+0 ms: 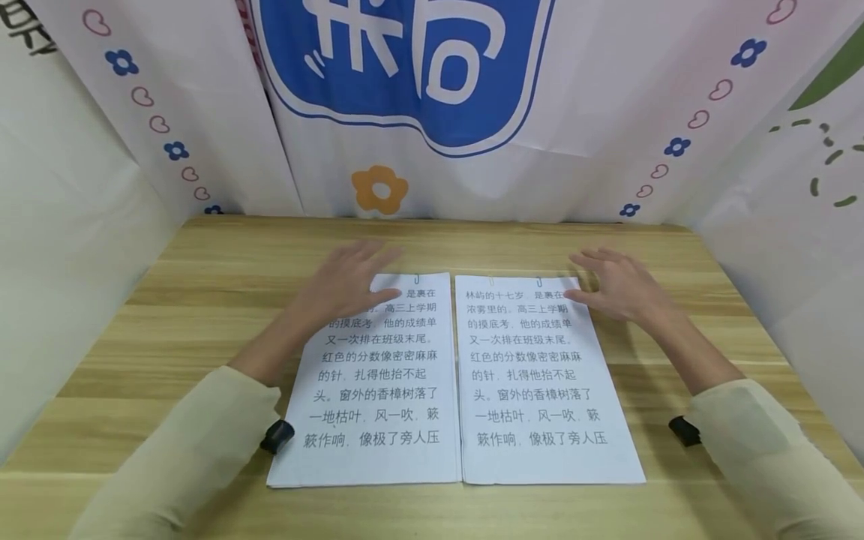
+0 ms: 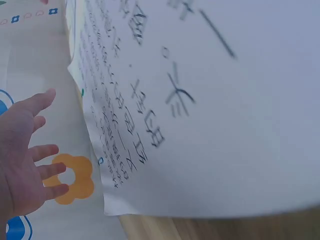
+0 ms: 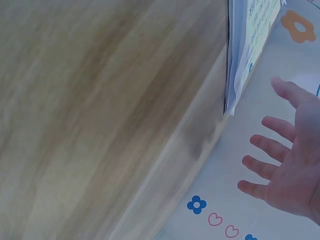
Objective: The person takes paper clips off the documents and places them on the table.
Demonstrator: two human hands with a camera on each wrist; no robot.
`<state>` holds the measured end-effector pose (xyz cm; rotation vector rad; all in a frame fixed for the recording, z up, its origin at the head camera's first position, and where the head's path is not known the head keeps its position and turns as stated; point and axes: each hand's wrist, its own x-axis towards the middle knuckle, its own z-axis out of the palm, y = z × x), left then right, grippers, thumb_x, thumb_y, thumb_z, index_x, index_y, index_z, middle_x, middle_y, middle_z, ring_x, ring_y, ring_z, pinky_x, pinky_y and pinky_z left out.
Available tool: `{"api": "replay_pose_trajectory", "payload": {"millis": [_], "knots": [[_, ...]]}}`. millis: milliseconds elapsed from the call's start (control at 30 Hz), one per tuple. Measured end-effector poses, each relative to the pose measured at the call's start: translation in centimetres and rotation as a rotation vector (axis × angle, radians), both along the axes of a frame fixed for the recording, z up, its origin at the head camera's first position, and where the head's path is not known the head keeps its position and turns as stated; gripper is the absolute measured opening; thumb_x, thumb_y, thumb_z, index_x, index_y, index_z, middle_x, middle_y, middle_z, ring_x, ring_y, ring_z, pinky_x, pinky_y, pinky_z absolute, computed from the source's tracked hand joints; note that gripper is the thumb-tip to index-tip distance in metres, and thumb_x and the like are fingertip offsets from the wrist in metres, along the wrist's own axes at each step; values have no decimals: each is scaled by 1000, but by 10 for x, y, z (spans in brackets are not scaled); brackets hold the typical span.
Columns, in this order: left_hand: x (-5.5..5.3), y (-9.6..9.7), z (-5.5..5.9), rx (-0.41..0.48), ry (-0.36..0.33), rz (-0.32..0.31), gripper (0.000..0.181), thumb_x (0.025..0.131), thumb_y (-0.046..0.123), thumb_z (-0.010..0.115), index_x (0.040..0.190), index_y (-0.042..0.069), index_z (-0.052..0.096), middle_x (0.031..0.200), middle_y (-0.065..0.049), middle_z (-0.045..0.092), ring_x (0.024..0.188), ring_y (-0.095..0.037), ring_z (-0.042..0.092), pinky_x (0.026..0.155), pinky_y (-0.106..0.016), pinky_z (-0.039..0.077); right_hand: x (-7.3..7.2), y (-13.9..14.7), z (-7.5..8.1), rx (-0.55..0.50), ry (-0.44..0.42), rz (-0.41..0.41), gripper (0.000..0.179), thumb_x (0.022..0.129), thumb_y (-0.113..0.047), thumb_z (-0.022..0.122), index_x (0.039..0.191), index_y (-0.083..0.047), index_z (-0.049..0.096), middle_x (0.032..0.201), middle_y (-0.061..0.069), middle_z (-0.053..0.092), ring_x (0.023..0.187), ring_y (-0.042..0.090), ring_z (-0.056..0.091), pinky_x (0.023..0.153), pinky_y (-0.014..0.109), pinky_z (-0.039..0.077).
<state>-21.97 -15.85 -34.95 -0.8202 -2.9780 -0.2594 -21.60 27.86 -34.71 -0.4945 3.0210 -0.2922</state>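
Two stacks of printed paper lie side by side on the wooden table, the left stack [image 1: 385, 375] and the right stack [image 1: 533, 375]. A dark paper clip [image 1: 417, 278] sits on the left stack's top edge. On the right stack's top edge are a yellow paper clip [image 1: 491, 281] and a bluish paper clip [image 1: 539, 283]. My left hand [image 1: 347, 281], fingers spread, is over the upper left corner of the left stack and hides part of its text. By the right stack's upper right corner is my right hand [image 1: 614, 285], its fingers apart and holding nothing.
The wooden table [image 1: 169, 360] extends around both stacks. Behind it hangs a white printed cloth [image 1: 574, 180] with a blue emblem and an orange flower [image 1: 380, 190]. White side panels [image 1: 74, 247] stand at left and right. A black strap [image 1: 277, 436] shows at the left sleeve.
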Motion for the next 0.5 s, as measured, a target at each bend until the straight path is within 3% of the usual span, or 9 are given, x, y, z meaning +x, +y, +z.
{"api": "replay_pose_trajectory", "payload": {"millis": [233,500], "knots": [[-5,13,3,20,-46,-10,75,98,42,69,159,12,39,161,-25,38,147,-45,37,120,-61,28,-1,-2,-2,-18,-23,-37,74,95,-39,73,152,-1,46,158,29,38,146,52,33,117,68,25],[-7,29,0,49,-128,10,78,97,43,70,161,14,36,163,-20,37,151,-39,34,121,-60,27,-2,-3,-2,-56,-43,-54,71,94,-34,76,151,0,48,156,30,41,144,53,34,116,70,27]]}}
